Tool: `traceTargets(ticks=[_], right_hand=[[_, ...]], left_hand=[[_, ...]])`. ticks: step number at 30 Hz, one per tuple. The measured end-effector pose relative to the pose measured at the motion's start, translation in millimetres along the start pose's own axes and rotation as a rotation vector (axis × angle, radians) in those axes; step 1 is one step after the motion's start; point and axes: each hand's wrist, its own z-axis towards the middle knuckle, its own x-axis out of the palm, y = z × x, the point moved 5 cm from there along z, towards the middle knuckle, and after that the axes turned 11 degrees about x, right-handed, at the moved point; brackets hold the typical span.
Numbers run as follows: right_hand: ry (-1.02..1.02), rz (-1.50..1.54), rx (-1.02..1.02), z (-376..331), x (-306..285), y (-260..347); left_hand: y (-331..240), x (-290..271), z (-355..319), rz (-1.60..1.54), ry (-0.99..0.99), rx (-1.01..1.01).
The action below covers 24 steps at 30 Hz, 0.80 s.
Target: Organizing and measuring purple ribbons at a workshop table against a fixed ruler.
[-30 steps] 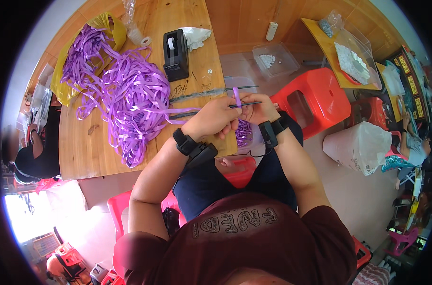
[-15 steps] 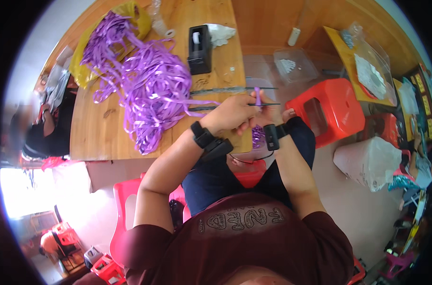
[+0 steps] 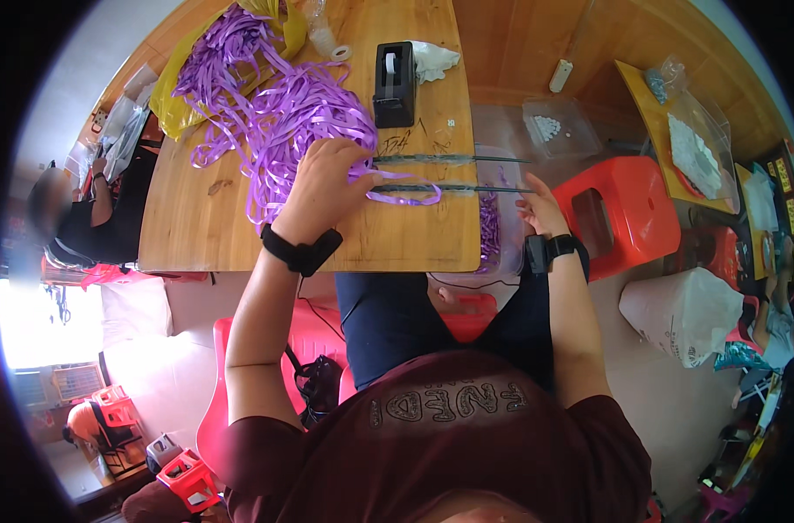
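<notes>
A tangled heap of purple ribbon [image 3: 314, 109] lies on the wooden table [image 3: 432, 248], spilling from a yellow plastic bag [image 3: 177, 100]. Over its near right side is my left hand [image 3: 327, 183], thumb and fingers apart. One ribbon strand [image 3: 419, 199] runs from near that thumb and loops by the lower rod. Two thin dark rods [image 3: 501, 188], taped to the tabletop, stick out past its right edge. Beside their tips is my right hand [image 3: 543, 209], fingers apart and holding nothing visible. Beneath the rods, a clear plastic bin [image 3: 510, 248] contains small purple ribbon pieces [image 3: 489, 222].
A black tape dispenser [image 3: 395, 91], crumpled white tissue [image 3: 433, 61] and a tape roll [image 3: 340, 53] are on the table. To the right stand a red stool [image 3: 654, 209] and a white bag-lined bin [image 3: 680, 314]. Another person [image 3: 96, 218] sits at far left.
My hands were together at the rod tips with a bit of purple ribbon there. The left has moved left to the heap; the right has drawn slightly right. That ribbon bit is off the rods.
</notes>
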Motion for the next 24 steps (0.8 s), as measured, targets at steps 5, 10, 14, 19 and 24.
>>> traceTargets(ticks=[5, 10, 14, 19, 24], right_hand=[[-0.282, -0.090, -0.300, -40, -6, 24], [-0.152, -0.127, -0.602, -139, 74, 67], [0.157, -0.427, -0.745, -181, 165, 67], [0.134, -0.428, -0.649, -175, 171, 55], [0.287, -0.272, -0.494, -180, 149, 57]], left_hand=[[1, 5, 1, -0.096, -0.019, -0.012], [-52, -15, 12, -0.523, 0.046, -0.282], [-101, -23, 26, -0.697, 0.064, -0.168], [-134, -49, 27, -1.175, -0.046, -0.156], [-118, -57, 16, -1.352, -0.123, -0.168]])
